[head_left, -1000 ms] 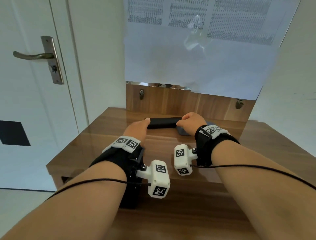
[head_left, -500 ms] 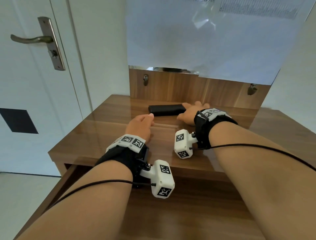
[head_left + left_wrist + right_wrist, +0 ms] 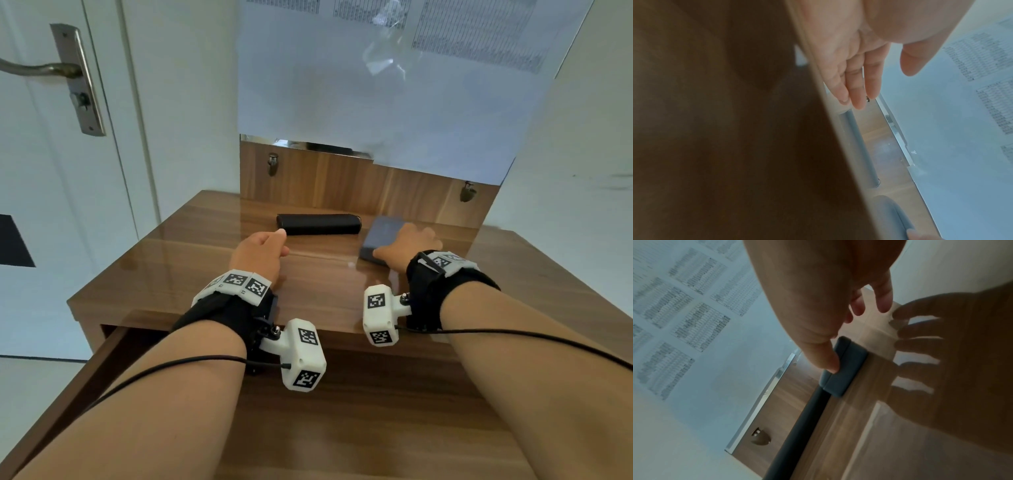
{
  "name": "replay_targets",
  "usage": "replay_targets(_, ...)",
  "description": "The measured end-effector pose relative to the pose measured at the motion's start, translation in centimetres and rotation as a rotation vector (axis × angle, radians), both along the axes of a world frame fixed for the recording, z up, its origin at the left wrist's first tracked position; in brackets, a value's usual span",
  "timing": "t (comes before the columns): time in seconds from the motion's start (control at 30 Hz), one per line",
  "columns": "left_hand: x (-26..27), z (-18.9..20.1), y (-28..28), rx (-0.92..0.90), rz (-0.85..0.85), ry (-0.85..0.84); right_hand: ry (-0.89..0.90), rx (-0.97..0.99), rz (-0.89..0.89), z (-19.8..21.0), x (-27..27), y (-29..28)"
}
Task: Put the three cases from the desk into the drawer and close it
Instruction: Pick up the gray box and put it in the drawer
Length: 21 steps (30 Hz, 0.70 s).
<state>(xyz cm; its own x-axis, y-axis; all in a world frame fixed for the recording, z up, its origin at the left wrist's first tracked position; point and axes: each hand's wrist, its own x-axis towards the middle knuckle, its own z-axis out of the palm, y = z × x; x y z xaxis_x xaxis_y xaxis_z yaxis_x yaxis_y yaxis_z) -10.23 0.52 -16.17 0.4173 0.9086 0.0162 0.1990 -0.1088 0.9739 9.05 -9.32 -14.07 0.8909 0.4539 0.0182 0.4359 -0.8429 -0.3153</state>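
Observation:
A long black case (image 3: 318,224) lies across the back of the wooden desk (image 3: 178,267). To its right sits a flat blue-grey case (image 3: 381,230). My right hand (image 3: 407,243) rests on that case with spread fingers; the right wrist view shows the thumb (image 3: 828,360) touching the blue-grey case (image 3: 846,369) at its edge, with the black case (image 3: 797,426) beyond. Holding nothing, my left hand (image 3: 263,250) hovers just short of the black case's left end, its fingers (image 3: 857,91) relaxed. Only two cases show. The drawer (image 3: 68,394) under the desktop stands pulled out; my arms hide its inside.
A wooden back panel (image 3: 342,181) with two small fittings rises behind the cases, under paper sheets on the wall. A white door with a metal handle (image 3: 41,68) stands left of the desk. White walls close in on both sides.
One second ago both hands held the black case's ends. They let go: my right hand moved right onto the blue-grey case, and my left hand drew back a little.

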Motion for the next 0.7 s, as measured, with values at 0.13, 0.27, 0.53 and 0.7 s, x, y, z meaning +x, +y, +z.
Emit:
replay_targets(0.13,0.3,-0.3,-0.4,-0.011,-0.042,-0.009,0.054,0.069,0.078,0.3,0.0,-0.8)
replay_targets(0.27,0.3,0.7,-0.1,-0.021,-0.037,-0.057,0.103,0.057,0.065,1.2,-0.3,1.2)
replay_targets(0.53,0.4,0.6,0.2,-0.065,-0.046,-0.134,0.138,0.084,-0.063,1.2,0.1,2.0)
replay_targets(0.7,-0.1,1.4,-0.9,-0.071,-0.06,-0.091,0.17,0.256,-0.06,1.6,-1.2,0.3)
